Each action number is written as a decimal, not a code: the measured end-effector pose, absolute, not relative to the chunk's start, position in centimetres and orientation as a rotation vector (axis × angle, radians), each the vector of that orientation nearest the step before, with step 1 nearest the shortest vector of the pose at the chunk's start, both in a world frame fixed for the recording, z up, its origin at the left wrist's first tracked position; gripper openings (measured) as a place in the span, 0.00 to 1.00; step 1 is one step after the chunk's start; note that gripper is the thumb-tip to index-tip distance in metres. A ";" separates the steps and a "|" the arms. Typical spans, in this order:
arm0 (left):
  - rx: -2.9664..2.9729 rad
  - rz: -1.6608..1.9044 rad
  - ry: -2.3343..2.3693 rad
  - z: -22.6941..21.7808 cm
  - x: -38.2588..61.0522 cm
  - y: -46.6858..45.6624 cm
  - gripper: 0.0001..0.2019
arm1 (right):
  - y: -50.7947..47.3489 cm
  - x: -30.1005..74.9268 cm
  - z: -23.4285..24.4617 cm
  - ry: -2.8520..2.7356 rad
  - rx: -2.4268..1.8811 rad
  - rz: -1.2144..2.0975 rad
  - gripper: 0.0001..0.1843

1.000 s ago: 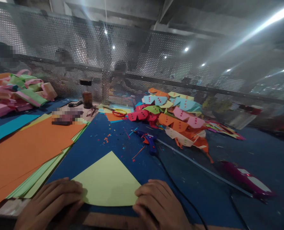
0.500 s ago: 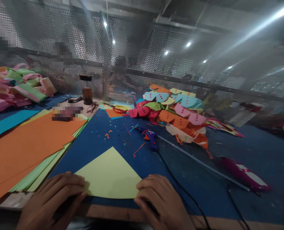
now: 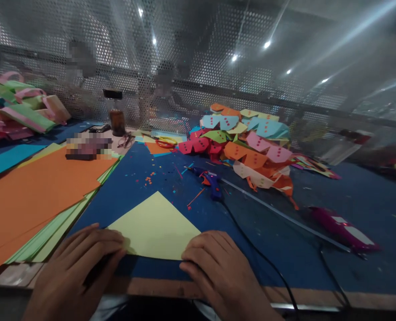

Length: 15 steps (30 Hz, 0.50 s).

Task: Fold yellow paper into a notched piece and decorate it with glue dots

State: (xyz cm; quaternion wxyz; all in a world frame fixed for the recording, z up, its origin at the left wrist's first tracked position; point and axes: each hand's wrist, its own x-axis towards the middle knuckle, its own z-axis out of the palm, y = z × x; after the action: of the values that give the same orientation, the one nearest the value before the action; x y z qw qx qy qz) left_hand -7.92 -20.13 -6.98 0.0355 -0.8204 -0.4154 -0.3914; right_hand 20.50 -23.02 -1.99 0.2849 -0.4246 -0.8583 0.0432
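Pale yellow paper triangle (image 3: 157, 229) between two hands, point facing away, near the front edge of the blue surface (image 3: 271, 232).

Left hand (image 3: 84, 261): fingers curled nearly to thumb, closed over the triangle's left corner. Right hand (image 3: 218, 265): same posture at the right corner. Exact thumb contact partly hidden. Beyond the point: scattered scraps (image 3: 148, 180) and a blue glue gun (image 3: 213, 183) lying on its side, with black cord (image 3: 247, 245) running forward past the right hand. Farther back: red-and-yellow-handled scissors (image 3: 166, 141) on coloured sheets, left of a heap of cut-paper shapes (image 3: 251, 154). Near the left hand: stacked orange sheets (image 3: 44, 191) over green ones (image 3: 62, 227). Far right: magenta tool (image 3: 343, 229).
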 end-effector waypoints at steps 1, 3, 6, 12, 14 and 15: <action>-2.527 -1.188 -1.282 -6.8 -7.9 -20.0 0.06 | -22.9 20.5 -1.9 -2.305 -1.145 0.119 0.05; -2.539 -1.148 -1.312 -6.5 -7.8 -19.8 0.07 | -22.5 20.4 -1.8 -2.327 -1.153 0.113 0.06; -2.574 -1.079 -1.346 -6.0 -7.7 -19.3 0.08 | -22.0 20.3 -1.7 -2.363 -1.166 0.081 0.06; -2.595 -0.991 -1.329 -5.9 -7.5 -18.3 0.09 | -21.5 20.3 -1.7 -2.364 -1.209 0.024 0.05; -2.628 -0.960 -1.335 -5.8 -7.5 -18.2 0.09 | -21.3 20.3 -1.7 -2.372 -1.234 0.027 0.04; -2.648 -0.950 -1.339 -5.8 -7.5 -18.1 0.09 | -21.2 20.4 -1.7 -2.376 -1.240 0.026 0.04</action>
State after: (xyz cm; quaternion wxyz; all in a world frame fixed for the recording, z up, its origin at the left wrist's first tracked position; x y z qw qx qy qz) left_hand -7.46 -18.13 -5.82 0.0128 -0.8499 -0.4297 -0.3049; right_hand 20.39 -21.22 -1.67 0.2286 -0.4505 -0.8630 0.0096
